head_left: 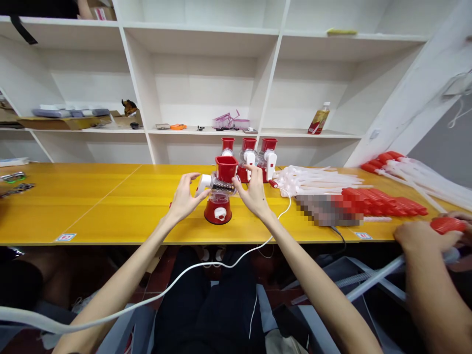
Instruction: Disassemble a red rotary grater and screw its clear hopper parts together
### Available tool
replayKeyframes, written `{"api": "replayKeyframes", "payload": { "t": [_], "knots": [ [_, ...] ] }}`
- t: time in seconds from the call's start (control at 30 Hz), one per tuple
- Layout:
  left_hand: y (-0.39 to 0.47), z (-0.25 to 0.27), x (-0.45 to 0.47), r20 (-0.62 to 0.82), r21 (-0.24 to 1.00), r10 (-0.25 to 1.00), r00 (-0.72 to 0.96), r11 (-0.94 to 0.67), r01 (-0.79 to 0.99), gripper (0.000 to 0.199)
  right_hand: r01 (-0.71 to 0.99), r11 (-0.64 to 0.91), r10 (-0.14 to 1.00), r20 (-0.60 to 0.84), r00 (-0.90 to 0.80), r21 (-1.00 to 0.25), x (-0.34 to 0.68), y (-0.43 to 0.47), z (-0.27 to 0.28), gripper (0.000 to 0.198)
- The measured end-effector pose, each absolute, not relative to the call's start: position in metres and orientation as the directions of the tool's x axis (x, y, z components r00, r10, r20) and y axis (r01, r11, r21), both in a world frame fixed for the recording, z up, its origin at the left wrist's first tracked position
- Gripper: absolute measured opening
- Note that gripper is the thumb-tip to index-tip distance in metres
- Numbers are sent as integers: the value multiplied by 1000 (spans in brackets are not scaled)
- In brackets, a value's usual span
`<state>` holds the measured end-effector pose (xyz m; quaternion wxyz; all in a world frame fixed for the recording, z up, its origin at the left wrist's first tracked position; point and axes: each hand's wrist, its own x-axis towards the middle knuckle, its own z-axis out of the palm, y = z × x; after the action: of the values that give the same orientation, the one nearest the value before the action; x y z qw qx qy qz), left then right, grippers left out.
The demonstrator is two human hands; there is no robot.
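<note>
A red and white rotary drum grater stands upright on the yellow table in front of me. Its red feed hopper is on top, and a metal grating drum shows inside the clear housing. At the grater's left side, my left hand has its fingers apart around the white end piece, the thumb close to it; whether they touch is unclear. Across from it, my right hand is open with fingers spread, the thumb tip by the drum's right end. Three similar graters stand behind, partly hidden.
To the right lie white plastic-wrapped sticks and red ribbed pieces. A white cable crosses in front of me. At far right, another person's hand holds a red piece. White shelves stand behind, carrying a bottle.
</note>
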<state>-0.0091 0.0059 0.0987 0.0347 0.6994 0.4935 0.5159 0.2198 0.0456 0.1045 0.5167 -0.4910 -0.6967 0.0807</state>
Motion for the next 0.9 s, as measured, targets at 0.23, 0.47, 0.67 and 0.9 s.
{"api": "replayKeyframes", "payload": {
  "t": [0.23, 0.47, 0.67, 0.9],
  "knots": [
    [50, 113, -1, 560, 543, 806, 193, -532, 650, 63, 481, 599, 792, 564, -234, -640, 200, 72, 116, 68],
    [49, 114, -1, 529, 491, 838, 136, -433, 756, 58, 361, 632, 769, 499, -399, -685, 201, 83, 131, 68],
    [57, 120, -2, 489, 548, 845, 218, -492, 677, 68, 317, 573, 804, 443, -397, -756, 209, 94, 155, 66],
    [81, 125, -20, 406, 697, 845, 348, -533, 480, 72, 273, 594, 768, 432, -473, -757, 202, 97, 170, 64]
  ]
}}
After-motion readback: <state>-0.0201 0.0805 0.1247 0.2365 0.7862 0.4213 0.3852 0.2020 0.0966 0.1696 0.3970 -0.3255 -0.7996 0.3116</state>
